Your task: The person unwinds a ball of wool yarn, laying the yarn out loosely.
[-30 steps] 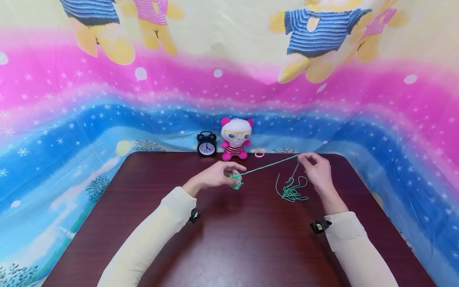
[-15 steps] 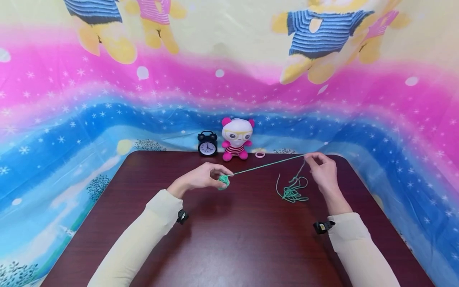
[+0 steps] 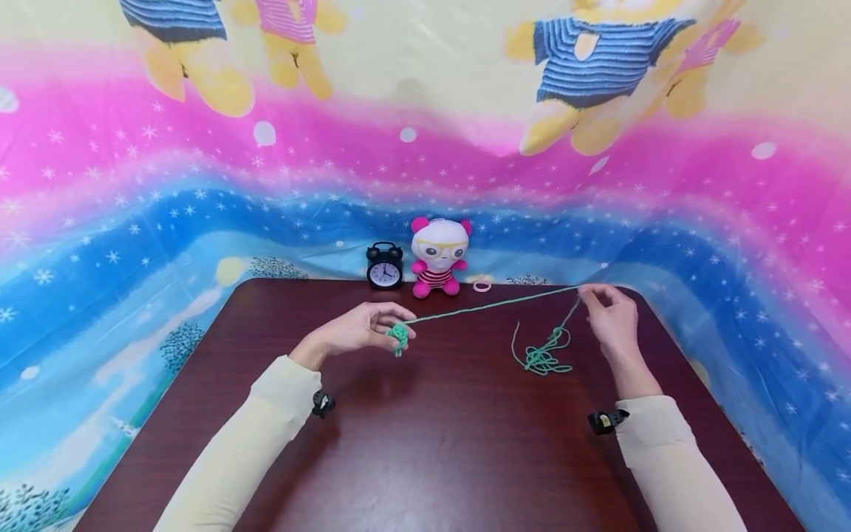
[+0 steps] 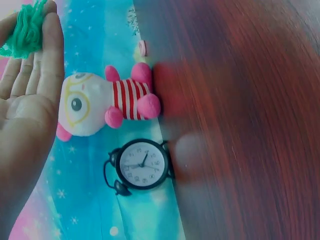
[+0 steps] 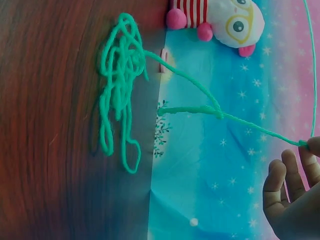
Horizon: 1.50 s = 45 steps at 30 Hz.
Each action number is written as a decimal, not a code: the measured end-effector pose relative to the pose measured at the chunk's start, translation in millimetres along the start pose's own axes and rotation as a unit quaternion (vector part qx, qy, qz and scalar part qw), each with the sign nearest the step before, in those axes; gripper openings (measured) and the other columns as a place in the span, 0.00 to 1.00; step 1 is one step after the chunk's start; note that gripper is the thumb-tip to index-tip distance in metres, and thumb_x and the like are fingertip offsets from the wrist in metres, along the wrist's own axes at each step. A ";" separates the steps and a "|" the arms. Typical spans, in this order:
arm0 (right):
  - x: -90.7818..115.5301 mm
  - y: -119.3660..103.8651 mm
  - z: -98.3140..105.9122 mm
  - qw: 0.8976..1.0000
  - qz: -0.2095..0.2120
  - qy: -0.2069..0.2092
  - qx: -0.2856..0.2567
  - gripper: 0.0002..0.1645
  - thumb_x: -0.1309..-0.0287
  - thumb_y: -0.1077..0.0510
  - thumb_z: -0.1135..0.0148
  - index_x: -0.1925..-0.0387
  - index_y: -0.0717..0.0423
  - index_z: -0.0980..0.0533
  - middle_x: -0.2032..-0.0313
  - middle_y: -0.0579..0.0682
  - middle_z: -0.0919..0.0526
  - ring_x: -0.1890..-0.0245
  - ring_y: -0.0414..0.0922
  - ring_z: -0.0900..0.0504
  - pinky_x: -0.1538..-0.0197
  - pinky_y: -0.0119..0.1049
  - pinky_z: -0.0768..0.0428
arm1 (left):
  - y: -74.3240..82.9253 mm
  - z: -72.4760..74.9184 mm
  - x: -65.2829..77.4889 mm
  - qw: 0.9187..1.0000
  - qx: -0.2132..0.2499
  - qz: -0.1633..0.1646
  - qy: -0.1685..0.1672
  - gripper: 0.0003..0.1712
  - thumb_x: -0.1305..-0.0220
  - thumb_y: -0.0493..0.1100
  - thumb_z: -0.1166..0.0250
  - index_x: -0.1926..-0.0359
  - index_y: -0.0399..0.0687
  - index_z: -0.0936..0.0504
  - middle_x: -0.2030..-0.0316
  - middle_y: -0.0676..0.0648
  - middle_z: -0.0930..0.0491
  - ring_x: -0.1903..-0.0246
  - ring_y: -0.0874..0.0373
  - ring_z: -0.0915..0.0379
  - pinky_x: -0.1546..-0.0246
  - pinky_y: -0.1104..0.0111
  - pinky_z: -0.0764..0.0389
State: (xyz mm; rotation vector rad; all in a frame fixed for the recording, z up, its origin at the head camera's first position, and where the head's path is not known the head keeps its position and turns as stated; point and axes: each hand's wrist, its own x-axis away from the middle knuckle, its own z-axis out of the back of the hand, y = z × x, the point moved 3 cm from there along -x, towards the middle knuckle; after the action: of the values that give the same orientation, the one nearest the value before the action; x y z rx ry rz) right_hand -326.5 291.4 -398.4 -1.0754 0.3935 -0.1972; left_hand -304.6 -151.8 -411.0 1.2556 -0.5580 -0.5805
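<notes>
Between the thumb and fingers of my left hand I pinch a small wound ball of green yarn; the left wrist view shows the same yarn ball at the fingertips. A taut yarn strand runs from it, rising to my right hand. There the thumb and forefinger pinch the strand, and the other fingers are loosely bent in the right wrist view. Below the right hand the yarn drops to a loose green tangle on the table, with a small loop in the hanging part.
At the table's back edge stand a black alarm clock and a pink and white panda plush. A small pink ring lies right of the plush. A printed cloth hangs behind the table.
My left hand has moved left with the yarn ball, while my right hand has shifted slightly right. The strand between them has grown longer. The tangle has barely moved.
</notes>
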 end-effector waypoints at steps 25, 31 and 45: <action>3.7 38.9 -5.4 0.947 0.030 -0.245 0.204 0.24 0.30 0.43 0.44 0.46 0.56 0.19 0.44 0.63 0.20 0.43 0.62 0.24 0.51 0.53 0.21 | 9.5 15.5 9.9 0.981 -0.008 -0.009 0.193 0.22 0.34 0.34 0.35 0.40 0.37 0.24 0.54 0.42 0.18 0.59 0.59 0.16 0.47 0.54 0.16; 8.6 37.2 -13.1 0.944 0.053 -0.252 0.204 0.22 0.30 0.45 0.43 0.47 0.56 0.19 0.46 0.61 0.17 0.47 0.59 0.21 0.52 0.50 0.21 | 11.2 17.0 10.3 0.977 -0.040 0.000 0.209 0.20 0.32 0.39 0.35 0.41 0.41 0.20 0.55 0.43 0.15 0.60 0.58 0.15 0.45 0.56 0.17; 34.2 6.1 -54.2 0.955 0.105 -0.251 0.120 0.15 0.32 0.48 0.38 0.49 0.49 0.18 0.53 0.53 0.13 0.52 0.51 0.17 0.55 0.39 0.21 | 8.9 11.5 4.9 0.978 -0.066 -0.017 0.196 0.19 0.34 0.43 0.32 0.43 0.46 0.18 0.56 0.42 0.15 0.63 0.56 0.15 0.54 0.64 0.14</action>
State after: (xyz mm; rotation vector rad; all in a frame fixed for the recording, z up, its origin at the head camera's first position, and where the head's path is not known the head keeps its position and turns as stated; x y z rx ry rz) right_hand -317.4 238.3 -433.6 -0.7988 0.0200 0.2146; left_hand -308.0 -161.3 -399.5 1.2138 -0.1646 -0.3763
